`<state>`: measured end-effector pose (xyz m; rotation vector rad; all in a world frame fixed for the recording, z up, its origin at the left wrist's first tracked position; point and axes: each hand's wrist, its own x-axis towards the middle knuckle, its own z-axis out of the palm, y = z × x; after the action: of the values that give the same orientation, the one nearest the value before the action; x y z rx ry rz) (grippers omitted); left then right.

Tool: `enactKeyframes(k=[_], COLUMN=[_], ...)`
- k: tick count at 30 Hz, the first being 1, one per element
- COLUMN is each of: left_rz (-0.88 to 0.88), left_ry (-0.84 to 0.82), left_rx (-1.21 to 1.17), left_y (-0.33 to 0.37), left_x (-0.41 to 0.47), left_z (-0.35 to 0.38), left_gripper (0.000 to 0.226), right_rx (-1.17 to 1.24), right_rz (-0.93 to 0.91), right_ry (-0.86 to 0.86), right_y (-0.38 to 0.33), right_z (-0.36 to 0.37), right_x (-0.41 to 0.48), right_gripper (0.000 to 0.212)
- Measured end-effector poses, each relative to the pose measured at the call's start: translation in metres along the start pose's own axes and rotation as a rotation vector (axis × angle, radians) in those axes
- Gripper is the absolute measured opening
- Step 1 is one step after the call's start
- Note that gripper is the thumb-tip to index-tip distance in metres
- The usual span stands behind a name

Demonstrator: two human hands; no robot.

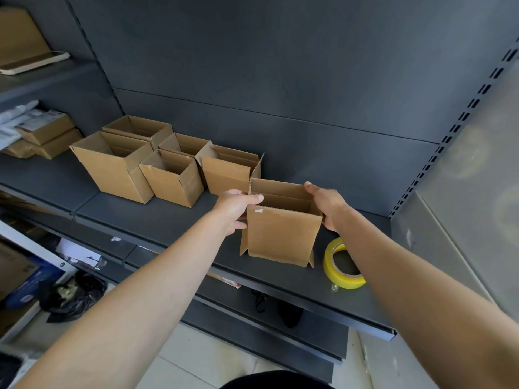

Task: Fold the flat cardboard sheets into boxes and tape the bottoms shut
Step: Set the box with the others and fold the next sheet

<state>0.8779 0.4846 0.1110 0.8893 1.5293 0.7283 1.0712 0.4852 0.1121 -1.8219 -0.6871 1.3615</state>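
Note:
A small brown cardboard box point(280, 234) stands upright on the dark grey shelf point(174, 220), its top flaps open. My left hand point(234, 209) grips its left upper edge, thumb over the rim. On the opposite side my right hand point(327, 204) holds the box's right wall, fingers hidden behind it. A yellow roll of tape point(342, 265) lies flat on the shelf just right of the box, under my right forearm. Several folded open-topped boxes point(168, 167) stand in a cluster to the left on the same shelf.
Flat packages point(45, 136) lie on the shelf at far left. Above them, an upper shelf holds a cardboard sheet point(22, 37). A slotted upright point(449, 136) bounds the shelf on the right. Below are lower shelves, a black bag point(75, 296) and tiled floor.

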Motion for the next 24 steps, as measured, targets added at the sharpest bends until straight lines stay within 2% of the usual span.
enactKeyframes(k=[5, 9, 15, 19, 24], left_rz=[-0.042, -0.066, -0.062, -0.093, -0.127], left_ry=[0.026, 0.040, 0.042, -0.003, -0.069], left_rx=[-0.097, -0.131, -0.133, -0.148, -0.190], left_y=[0.004, -0.002, -0.002, -0.002, -0.003], left_x=[-0.001, 0.002, 0.005, 0.006, 0.007], left_z=[0.002, -0.001, 0.000, -0.004, -0.009], left_gripper=[0.055, 0.045, 0.051, 0.042, 0.045], right_rx=[0.016, 0.013, 0.014, 0.005, 0.002], right_rz=[-0.002, 0.002, 0.006, 0.010, 0.011], right_ry=[0.002, 0.000, 0.006, -0.002, -0.059], right_y=[-0.001, 0.002, 0.004, 0.004, 0.004], right_z=[-0.001, 0.000, 0.002, 0.000, -0.003], right_x=[0.000, 0.002, 0.005, 0.005, 0.005], right_gripper=[0.051, 0.053, 0.053, 0.049, 0.046])
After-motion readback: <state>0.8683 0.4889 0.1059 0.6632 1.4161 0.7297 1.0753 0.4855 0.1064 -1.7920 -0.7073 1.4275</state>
